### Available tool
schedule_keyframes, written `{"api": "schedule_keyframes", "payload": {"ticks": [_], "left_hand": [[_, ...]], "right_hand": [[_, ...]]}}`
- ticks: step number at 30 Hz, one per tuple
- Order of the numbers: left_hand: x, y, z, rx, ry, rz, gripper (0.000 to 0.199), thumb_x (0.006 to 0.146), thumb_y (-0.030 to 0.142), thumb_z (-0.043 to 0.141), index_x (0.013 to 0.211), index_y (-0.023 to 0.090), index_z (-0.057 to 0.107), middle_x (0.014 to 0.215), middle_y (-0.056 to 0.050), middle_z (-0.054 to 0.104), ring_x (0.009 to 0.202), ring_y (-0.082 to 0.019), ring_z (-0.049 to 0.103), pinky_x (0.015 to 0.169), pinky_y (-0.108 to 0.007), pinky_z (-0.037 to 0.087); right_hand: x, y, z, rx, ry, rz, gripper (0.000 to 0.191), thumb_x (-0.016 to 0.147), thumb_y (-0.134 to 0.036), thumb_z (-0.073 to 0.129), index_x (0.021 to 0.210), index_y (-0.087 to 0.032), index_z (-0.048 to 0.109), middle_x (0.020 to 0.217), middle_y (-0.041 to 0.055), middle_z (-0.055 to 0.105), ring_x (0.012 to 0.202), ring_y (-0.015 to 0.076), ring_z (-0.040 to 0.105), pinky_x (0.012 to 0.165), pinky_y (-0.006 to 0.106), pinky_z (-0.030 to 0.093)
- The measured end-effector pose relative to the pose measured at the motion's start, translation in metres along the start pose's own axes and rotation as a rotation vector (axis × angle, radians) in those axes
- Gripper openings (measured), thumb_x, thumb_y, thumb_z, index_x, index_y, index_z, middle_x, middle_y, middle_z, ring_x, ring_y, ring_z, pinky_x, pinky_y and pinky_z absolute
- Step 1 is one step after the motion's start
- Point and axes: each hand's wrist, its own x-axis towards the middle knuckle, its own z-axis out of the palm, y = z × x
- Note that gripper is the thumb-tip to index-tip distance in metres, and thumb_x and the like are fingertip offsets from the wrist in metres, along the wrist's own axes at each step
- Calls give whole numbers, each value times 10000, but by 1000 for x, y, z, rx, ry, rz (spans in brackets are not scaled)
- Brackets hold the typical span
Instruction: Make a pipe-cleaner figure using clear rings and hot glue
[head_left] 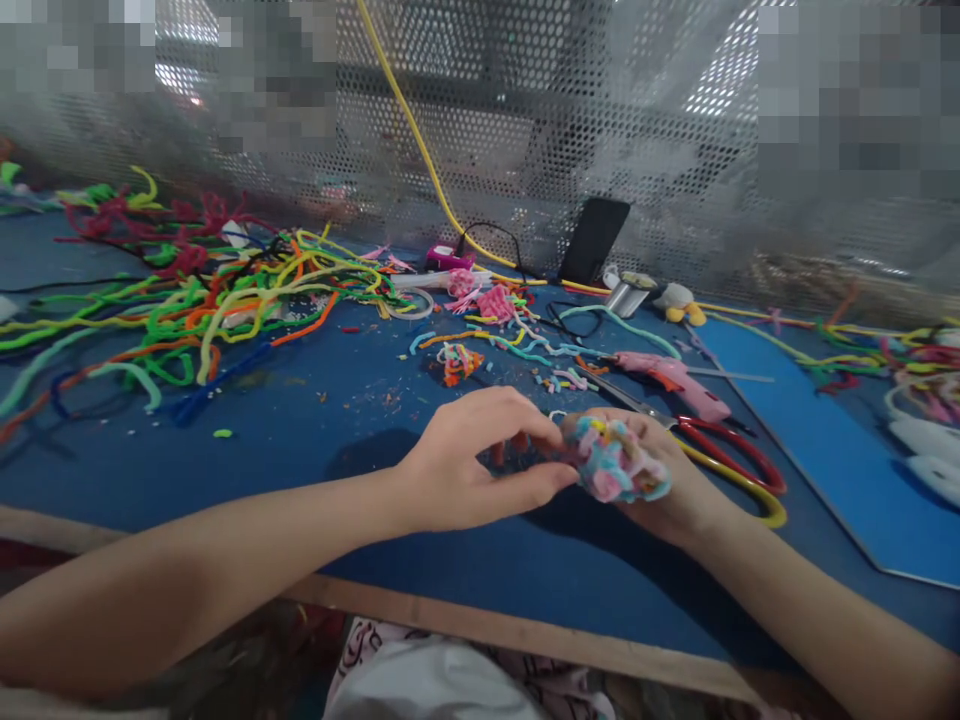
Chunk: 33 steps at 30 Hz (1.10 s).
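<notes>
A fuzzy bundle (611,460) of twisted pink, blue, yellow and brown pieces is held above the blue table, right of the middle. My right hand (679,485) is closed round its far and right sides, with the fingers largely hidden behind it. From the left, my left hand (487,460) pinches the bundle's left edge between thumb and forefinger. Beyond the hands, a smaller orange and white fuzzy piece (459,364) lies on the table.
Scissors (739,455) with red and yellow handles and a pink glue gun (675,380) lie by my right hand. Colourful fuzzy stems (247,290) are heaped at the left. A dark phone (594,240) leans on the mesh behind; a blue board (847,450) lies at the right.
</notes>
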Motion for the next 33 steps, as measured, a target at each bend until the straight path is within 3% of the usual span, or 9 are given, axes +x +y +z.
{"api": "schedule_keyframes", "payload": {"ticks": [6, 10, 15, 19, 25, 29, 33], "left_hand": [[-1, -7, -3, -11, -86, -45, 277, 869, 320, 706, 1127, 222, 681, 1044, -76, 653, 849, -141, 628, 636, -217, 562], [-1, -14, -3, 60, -90, -60, 418, 803, 410, 775, 1161, 223, 665, 1068, -79, 628, 914, -174, 629, 753, -275, 585], [-4, -21, -1, 120, -124, -48, 422, 820, 405, 760, 1197, 255, 644, 1081, -70, 596, 932, -178, 617, 845, -310, 572], [-6, -22, 0, 101, -150, 18, 411, 835, 399, 750, 1195, 246, 624, 1043, -60, 598, 891, -159, 613, 799, -274, 560], [-6, -19, 0, 165, -131, 83, 209, 897, 319, 681, 1073, 217, 634, 845, -13, 583, 708, -116, 568, 637, -224, 479], [-9, -17, 2, 96, -115, -23, 272, 839, 274, 715, 1067, 223, 577, 751, 33, 529, 588, -85, 502, 562, -216, 441], [-8, -11, 0, -9, -67, -192, 292, 833, 181, 630, 1099, 210, 511, 807, 14, 521, 638, -93, 537, 563, -210, 480]], "right_hand": [[2, -1, 1, -16, -25, -10, 399, 551, -533, 901, 657, -191, 725, 584, 11, 606, 494, 104, 449, 495, 249, 378], [7, 3, 0, 22, -34, -21, 388, 540, -511, 912, 651, -194, 719, 599, 6, 605, 527, 109, 470, 532, 254, 400], [6, 4, 0, 24, -20, 18, 344, 592, -484, 894, 674, -190, 735, 619, 16, 634, 534, 116, 476, 544, 260, 389], [3, 1, 5, 46, -37, 17, 352, 535, -439, 926, 639, -175, 716, 587, 5, 617, 513, 100, 450, 519, 244, 358], [2, 4, 9, 29, -61, 34, 346, 585, -445, 903, 686, -163, 730, 637, 15, 641, 546, 99, 494, 534, 227, 391], [0, 7, 6, -7, -48, -42, 371, 601, -489, 889, 686, -172, 715, 648, 18, 648, 536, 103, 502, 538, 241, 416], [-3, 5, 1, -144, 61, -240, 349, 661, -519, 851, 780, -212, 735, 769, 53, 704, 635, 157, 588, 603, 288, 486]]}}
